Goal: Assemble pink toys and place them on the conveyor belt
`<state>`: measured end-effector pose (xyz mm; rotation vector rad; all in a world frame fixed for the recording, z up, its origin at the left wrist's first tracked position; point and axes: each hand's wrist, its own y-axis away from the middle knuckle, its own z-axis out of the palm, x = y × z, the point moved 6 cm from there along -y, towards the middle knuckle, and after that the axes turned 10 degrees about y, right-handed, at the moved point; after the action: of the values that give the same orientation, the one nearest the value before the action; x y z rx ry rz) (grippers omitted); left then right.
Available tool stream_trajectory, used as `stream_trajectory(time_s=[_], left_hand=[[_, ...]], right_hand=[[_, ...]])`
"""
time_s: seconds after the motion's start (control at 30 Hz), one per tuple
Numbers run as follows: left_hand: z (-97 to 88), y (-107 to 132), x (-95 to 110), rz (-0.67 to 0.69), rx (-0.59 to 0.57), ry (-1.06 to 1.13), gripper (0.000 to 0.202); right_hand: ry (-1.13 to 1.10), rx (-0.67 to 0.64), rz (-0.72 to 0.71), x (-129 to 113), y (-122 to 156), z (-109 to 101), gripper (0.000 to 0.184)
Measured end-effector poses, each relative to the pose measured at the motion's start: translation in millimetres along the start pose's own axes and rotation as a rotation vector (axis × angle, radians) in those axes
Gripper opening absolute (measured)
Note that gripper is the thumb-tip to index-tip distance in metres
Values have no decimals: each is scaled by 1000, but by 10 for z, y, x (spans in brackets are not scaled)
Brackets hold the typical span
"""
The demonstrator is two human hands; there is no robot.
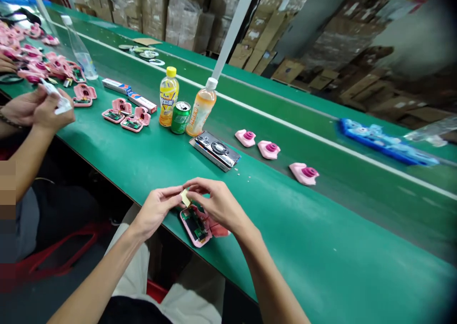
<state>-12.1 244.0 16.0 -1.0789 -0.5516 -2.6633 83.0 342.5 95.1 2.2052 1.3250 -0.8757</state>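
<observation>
Forearms, hands, pink device by table edge

The left hand and right hand cover parts of a pale yellow piece, the right also hiding part of the open pink camera casing. The left edge cuts off a heap of pink casings, and white specks on the green bench are too small to identify
</observation>
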Motion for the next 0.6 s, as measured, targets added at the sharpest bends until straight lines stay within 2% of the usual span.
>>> stream_trajectory(time_s=[0.17,0.33,0.4,0.6], left_hand=[[7,-30,-9,73,12,2,51],[99,-34,13,70,-79,39,44],[118,-12,22,84,-104,-12,43],[75,26,10,155,-83,-213,45]], right_hand=[[153,71,-60,-51,-44,35,10],[251,46,-32,-3,-115,78,10],[288,36,-16,17,-134,91,11],[439,-15,-41,33,-116,150,12]])
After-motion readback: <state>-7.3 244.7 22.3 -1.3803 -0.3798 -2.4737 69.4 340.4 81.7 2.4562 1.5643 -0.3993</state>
